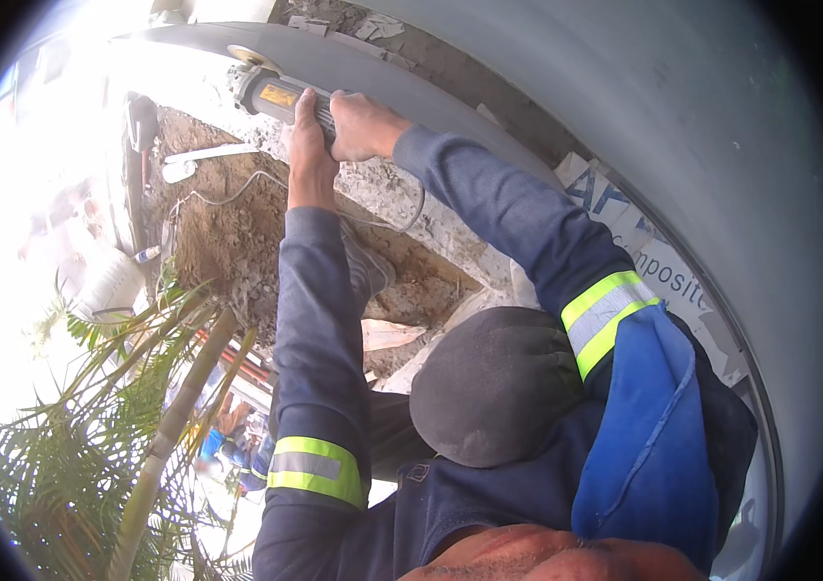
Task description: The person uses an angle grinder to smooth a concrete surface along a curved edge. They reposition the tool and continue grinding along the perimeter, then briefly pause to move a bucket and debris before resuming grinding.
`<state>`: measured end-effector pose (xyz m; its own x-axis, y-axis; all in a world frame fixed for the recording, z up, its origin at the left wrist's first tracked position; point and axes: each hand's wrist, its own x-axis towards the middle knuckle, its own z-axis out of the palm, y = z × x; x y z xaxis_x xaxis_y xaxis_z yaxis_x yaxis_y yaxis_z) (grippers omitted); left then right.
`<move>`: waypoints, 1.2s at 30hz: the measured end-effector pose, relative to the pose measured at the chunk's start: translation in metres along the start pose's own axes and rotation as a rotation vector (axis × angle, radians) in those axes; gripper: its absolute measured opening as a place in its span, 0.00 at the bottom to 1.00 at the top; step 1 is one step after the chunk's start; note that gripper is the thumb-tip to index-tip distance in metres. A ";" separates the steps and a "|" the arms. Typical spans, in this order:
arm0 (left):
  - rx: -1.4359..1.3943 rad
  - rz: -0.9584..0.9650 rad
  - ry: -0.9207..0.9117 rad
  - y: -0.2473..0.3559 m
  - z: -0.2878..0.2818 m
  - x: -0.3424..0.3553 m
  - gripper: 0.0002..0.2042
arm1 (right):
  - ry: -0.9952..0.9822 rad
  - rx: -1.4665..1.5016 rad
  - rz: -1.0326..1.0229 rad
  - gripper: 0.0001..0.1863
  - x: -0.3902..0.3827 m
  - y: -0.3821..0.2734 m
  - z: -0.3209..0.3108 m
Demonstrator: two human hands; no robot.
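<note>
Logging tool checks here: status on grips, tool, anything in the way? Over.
Left grip and right grip closed around grinder. Disc near grey curved surface, contact unclear. Cable looping near right sleeve, possible snag.

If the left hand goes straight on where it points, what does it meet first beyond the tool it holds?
Beyond the power tool, the left hand probably meets the curved grey surface; depth is unclear.

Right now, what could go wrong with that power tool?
Both the left hand and the right hand are bare on the power tool. If it slipped, its round disc might hurt them. Also, the cable curves loosely below the hands, so it might snag.
</note>
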<state>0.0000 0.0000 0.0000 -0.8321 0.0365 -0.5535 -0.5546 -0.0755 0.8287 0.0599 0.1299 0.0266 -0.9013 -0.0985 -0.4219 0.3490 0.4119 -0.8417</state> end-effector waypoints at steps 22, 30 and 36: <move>-0.015 -0.094 -0.038 -0.002 0.003 -0.007 0.19 | -0.019 0.004 0.033 0.32 0.002 0.005 0.005; 0.000 -0.016 -0.018 -0.009 0.019 -0.037 0.16 | 0.011 -0.018 0.041 0.34 -0.022 0.013 0.001; -0.010 -0.050 -0.022 -0.005 0.008 -0.015 0.17 | 0.008 0.009 0.013 0.33 -0.010 0.008 0.001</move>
<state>0.0158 0.0078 0.0047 -0.8036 0.0624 -0.5919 -0.5951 -0.0831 0.7993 0.0722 0.1334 0.0241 -0.8986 -0.0861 -0.4303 0.3629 0.4053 -0.8390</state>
